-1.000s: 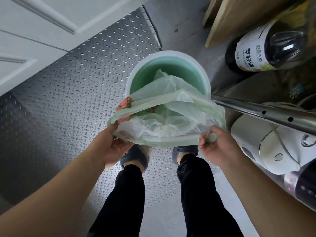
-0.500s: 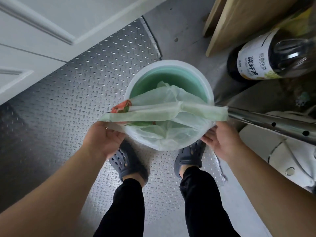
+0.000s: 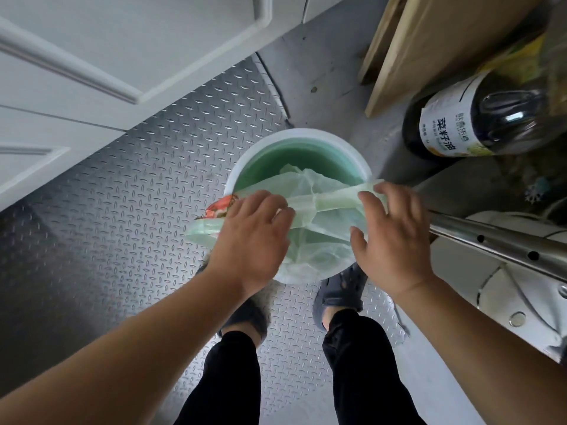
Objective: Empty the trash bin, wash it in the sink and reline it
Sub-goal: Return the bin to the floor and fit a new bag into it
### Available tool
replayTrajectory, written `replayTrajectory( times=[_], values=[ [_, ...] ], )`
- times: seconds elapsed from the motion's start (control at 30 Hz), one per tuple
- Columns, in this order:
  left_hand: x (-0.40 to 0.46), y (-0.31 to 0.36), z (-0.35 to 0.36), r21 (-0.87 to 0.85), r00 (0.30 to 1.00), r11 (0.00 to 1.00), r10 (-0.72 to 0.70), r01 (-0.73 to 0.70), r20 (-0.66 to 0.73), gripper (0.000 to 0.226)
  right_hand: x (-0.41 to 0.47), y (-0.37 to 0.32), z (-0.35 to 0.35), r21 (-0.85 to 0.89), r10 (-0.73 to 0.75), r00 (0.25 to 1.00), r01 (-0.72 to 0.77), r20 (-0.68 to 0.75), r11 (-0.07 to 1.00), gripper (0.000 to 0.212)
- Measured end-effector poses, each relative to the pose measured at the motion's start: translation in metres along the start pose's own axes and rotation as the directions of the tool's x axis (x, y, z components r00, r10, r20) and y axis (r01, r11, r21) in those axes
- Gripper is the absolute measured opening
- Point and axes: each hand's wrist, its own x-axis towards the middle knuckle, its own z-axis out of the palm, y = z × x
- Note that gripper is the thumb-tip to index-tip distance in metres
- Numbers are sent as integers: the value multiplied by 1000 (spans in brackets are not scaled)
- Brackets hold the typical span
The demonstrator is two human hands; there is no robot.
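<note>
A round trash bin [image 3: 322, 137] with a white rim and green inside stands on the floor between my feet and the wall. A pale green translucent bag [image 3: 313, 191] lies across its mouth, one twisted band stretched from rim to rim; a red printed scrap [image 3: 219, 208] shows at its left end. My left hand [image 3: 251, 237] lies palm down on the bag's left part, fingers straight. My right hand [image 3: 394, 240] hovers over the right part with fingers spread, its fingertips touching the twisted band. What is inside the bag is hidden.
A dark oil bottle [image 3: 478, 121] and leaning wooden boards [image 3: 429, 44] stand at the right. A metal tube [image 3: 503, 243] juts in above a white appliance [image 3: 521, 302]. White door [image 3: 92, 56] at left, diamond-plate floor [image 3: 122, 225], my slippers [image 3: 340, 292] under the bin.
Both hands let go of the bag's side edges and moved on top of it, over the bin's mouth. The bag now lies lower across the rim.
</note>
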Motion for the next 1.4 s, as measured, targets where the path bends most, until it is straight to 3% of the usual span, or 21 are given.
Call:
replayTrajectory(
  times=[0.13,0.23,0.37,0.47,0.53,0.57,0.63,0.67,0.8,0.9,1.0,1.17,1.3,1.4],
  values=[
    [15,-4,15,218,990,975,5,-36,141,39,15,4,8,-5,-36,997,36,-66,999,41],
    [18,-11,13,286,980,955,22,-80,199,34,22,8,10,39,-38,993,43,-114,998,30],
    [23,-20,-8,168,994,986,-9,-10,113,21,30,11,8,137,-40,979,68,-201,988,14],
    [28,-26,-29,-153,982,970,-186,189,34,19,38,12,3,283,6,972,63,-234,957,12],
    [33,-32,-42,-426,911,815,-410,393,56,19,45,10,-2,457,144,970,-40,-196,889,15],
    [37,-36,-48,-570,849,665,-514,482,119,16,49,9,-5,552,243,959,-126,-144,824,17],
    [46,-46,-55,-759,736,338,-624,557,263,11,61,7,-11,707,401,916,-288,6,646,17],
    [51,-51,-58,-790,717,270,-638,551,281,11,68,7,-14,752,445,893,-335,62,568,14],
    [71,-67,-60,-849,715,162,-629,503,304,16,95,4,-24,820,505,839,-426,201,382,12],
    [81,-78,-60,-857,704,-4,-570,515,425,11,109,5,-28,843,443,833,-472,331,259,14],
    [83,-89,-58,-847,703,-122,-504,517,502,14,124,12,-27,835,386,826,-511,411,203,21],
    [86,-96,-46,-815,660,-196,-499,546,562,14,149,18,-20,787,370,773,-598,515,154,10],
    [92,-103,-35,-789,618,-279,-502,547,605,15,163,14,-14,789,328,748,-614,577,14,6],
    [96,-111,-24,-752,573,-336,-495,567,653,31,168,13,-4,752,249,720,-657,648,-57,11]
  ],
)
